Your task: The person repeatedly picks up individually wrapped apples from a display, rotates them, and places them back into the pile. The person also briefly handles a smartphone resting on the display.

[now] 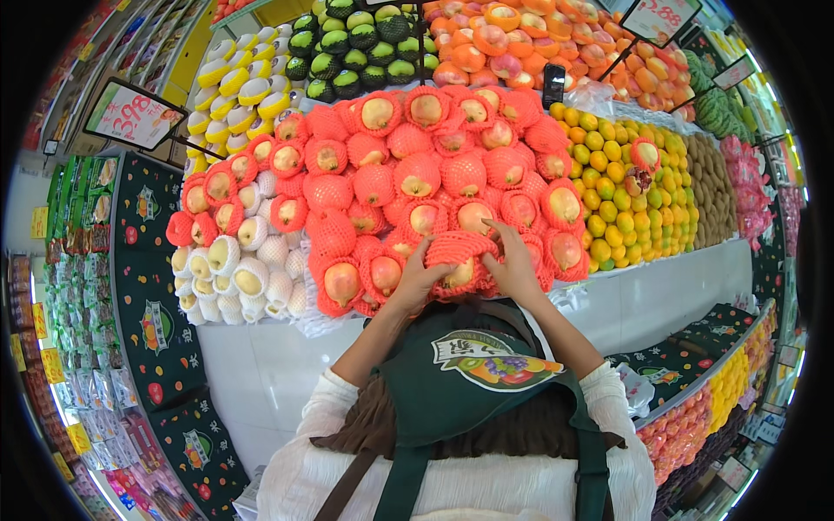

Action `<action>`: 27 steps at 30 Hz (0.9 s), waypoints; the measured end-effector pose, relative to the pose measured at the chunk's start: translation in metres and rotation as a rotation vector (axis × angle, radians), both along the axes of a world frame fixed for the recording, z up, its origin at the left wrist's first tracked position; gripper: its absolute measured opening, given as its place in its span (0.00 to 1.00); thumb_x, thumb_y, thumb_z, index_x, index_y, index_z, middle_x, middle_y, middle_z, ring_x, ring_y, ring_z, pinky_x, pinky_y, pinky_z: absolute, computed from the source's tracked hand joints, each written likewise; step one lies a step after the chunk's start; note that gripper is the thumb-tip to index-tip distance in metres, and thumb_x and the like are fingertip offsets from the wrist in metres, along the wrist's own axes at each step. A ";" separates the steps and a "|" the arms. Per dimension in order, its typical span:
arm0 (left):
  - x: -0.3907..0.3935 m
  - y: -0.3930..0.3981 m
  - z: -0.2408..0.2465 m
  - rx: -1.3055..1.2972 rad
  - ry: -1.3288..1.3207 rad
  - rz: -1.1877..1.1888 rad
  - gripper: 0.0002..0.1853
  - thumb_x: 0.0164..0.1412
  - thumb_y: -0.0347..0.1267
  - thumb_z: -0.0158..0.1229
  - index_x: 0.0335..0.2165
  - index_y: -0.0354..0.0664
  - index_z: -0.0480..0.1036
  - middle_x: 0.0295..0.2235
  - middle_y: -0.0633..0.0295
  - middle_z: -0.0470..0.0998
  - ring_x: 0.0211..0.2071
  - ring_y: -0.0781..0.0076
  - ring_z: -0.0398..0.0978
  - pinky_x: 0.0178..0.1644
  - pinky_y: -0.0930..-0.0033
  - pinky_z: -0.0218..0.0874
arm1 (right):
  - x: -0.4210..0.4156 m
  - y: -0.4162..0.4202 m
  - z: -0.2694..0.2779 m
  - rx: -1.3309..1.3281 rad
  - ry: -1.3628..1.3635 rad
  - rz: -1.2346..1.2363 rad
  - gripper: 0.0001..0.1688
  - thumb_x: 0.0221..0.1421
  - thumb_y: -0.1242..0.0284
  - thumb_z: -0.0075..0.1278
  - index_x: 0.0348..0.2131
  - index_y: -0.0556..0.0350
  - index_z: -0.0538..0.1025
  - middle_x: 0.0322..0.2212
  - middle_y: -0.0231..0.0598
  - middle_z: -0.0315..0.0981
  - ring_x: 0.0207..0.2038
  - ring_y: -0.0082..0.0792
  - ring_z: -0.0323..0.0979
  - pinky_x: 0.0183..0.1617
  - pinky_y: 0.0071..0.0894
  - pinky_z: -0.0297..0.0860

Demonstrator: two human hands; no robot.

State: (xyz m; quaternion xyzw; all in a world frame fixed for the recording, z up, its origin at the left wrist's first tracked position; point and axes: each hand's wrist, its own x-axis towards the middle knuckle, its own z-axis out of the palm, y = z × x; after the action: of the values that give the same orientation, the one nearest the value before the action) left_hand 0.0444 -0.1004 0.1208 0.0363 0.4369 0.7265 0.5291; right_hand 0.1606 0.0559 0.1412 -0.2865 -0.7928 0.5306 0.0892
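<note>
Pomegranates in red foam net sleeves (417,174) are heaped in front of me. At the near side of the heap, both hands are on one pomegranate in a red foam net (461,255); part of its yellowish skin shows at the net's lower side. My left hand (420,277) holds its left side, with the thumb across the front. My right hand (512,260) is at its right side, thumb low against the net and fingers spread above, close to a neighbouring pomegranate (474,216). The fingertips behind the fruit are partly hidden.
Pears in white nets (251,280) lie left of the heap, oranges (612,195) right, with an opened pomegranate (638,180) on them. Beyond are yellow-netted fruit (238,81), green fruit in black nets (358,49) and a dark phone-like device (554,84). Price signs (135,115) stand on frames.
</note>
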 end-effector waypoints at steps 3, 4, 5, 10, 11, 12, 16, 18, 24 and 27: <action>0.004 0.003 -0.006 0.020 -0.023 0.098 0.28 0.54 0.25 0.57 0.53 0.38 0.58 0.44 0.57 0.71 0.44 0.71 0.71 0.48 0.67 0.65 | 0.000 -0.003 -0.009 -0.275 0.054 -0.073 0.29 0.48 0.82 0.49 0.52 0.56 0.66 0.36 0.48 0.63 0.42 0.44 0.65 0.46 0.35 0.64; 0.005 0.003 -0.008 0.026 -0.039 0.127 0.27 0.54 0.26 0.56 0.53 0.38 0.58 0.44 0.57 0.71 0.44 0.71 0.71 0.48 0.66 0.65 | 0.000 -0.007 -0.013 0.057 0.115 -0.047 0.29 0.48 0.82 0.49 0.52 0.56 0.66 0.36 0.48 0.63 0.42 0.43 0.65 0.46 0.35 0.65; 0.006 0.005 -0.010 0.061 -0.104 0.152 0.27 0.55 0.27 0.55 0.52 0.38 0.58 0.44 0.58 0.71 0.44 0.71 0.71 0.48 0.65 0.65 | 0.000 -0.011 -0.014 0.390 0.175 -0.019 0.29 0.49 0.82 0.49 0.52 0.56 0.65 0.35 0.47 0.63 0.41 0.42 0.65 0.46 0.34 0.65; 0.013 0.011 -0.025 0.094 -0.188 0.267 0.21 0.59 0.36 0.52 0.49 0.39 0.64 0.45 0.60 0.72 0.46 0.68 0.71 0.50 0.62 0.65 | -0.002 -0.014 -0.019 0.413 0.215 -0.085 0.26 0.52 0.79 0.50 0.51 0.60 0.65 0.31 0.46 0.64 0.35 0.41 0.67 0.42 0.31 0.66; 0.013 0.010 -0.026 0.126 -0.254 0.278 0.22 0.59 0.34 0.52 0.51 0.40 0.62 0.46 0.61 0.71 0.46 0.68 0.71 0.50 0.62 0.65 | -0.002 -0.013 -0.018 0.188 0.132 -0.109 0.24 0.54 0.77 0.49 0.51 0.60 0.66 0.30 0.44 0.65 0.33 0.38 0.68 0.40 0.30 0.67; 0.011 0.009 -0.025 0.159 -0.320 0.288 0.23 0.58 0.32 0.53 0.52 0.41 0.60 0.46 0.62 0.70 0.47 0.69 0.70 0.50 0.63 0.65 | -0.002 -0.012 -0.016 -0.037 0.049 -0.132 0.22 0.56 0.75 0.49 0.51 0.60 0.66 0.28 0.41 0.66 0.30 0.34 0.69 0.38 0.29 0.68; 0.012 0.013 -0.018 0.166 -0.315 0.178 0.29 0.55 0.29 0.59 0.53 0.43 0.58 0.48 0.61 0.69 0.49 0.70 0.69 0.51 0.63 0.64 | -0.009 -0.026 -0.018 -0.478 0.271 -0.341 0.18 0.61 0.70 0.47 0.49 0.59 0.69 0.26 0.31 0.66 0.24 0.20 0.65 0.29 0.23 0.66; 0.005 0.010 -0.012 0.057 -0.114 0.048 0.33 0.51 0.28 0.63 0.54 0.43 0.57 0.49 0.61 0.68 0.50 0.70 0.67 0.52 0.63 0.63 | -0.008 -0.016 -0.026 -0.365 0.234 -0.325 0.17 0.61 0.69 0.46 0.48 0.58 0.69 0.27 0.28 0.65 0.25 0.16 0.63 0.28 0.19 0.64; -0.021 -0.005 0.004 0.024 0.258 -0.202 0.41 0.47 0.22 0.64 0.58 0.38 0.53 0.50 0.57 0.67 0.51 0.68 0.67 0.54 0.65 0.62 | -0.007 -0.012 -0.021 -0.105 0.211 -0.007 0.17 0.57 0.72 0.50 0.45 0.61 0.70 0.28 0.36 0.65 0.30 0.23 0.65 0.36 0.22 0.64; -0.028 -0.004 0.011 0.040 0.133 -0.295 0.43 0.47 0.22 0.64 0.59 0.39 0.50 0.51 0.56 0.66 0.51 0.68 0.67 0.55 0.65 0.61 | -0.016 -0.014 -0.008 0.191 0.373 0.116 0.17 0.54 0.75 0.52 0.44 0.62 0.71 0.30 0.43 0.66 0.31 0.35 0.67 0.38 0.30 0.65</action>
State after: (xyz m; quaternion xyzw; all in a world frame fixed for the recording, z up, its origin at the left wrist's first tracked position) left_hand 0.0160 -0.1041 0.1318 0.1585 0.4465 0.6455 0.5990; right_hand 0.1451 0.0414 0.1331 -0.1277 -0.8244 0.5010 0.2304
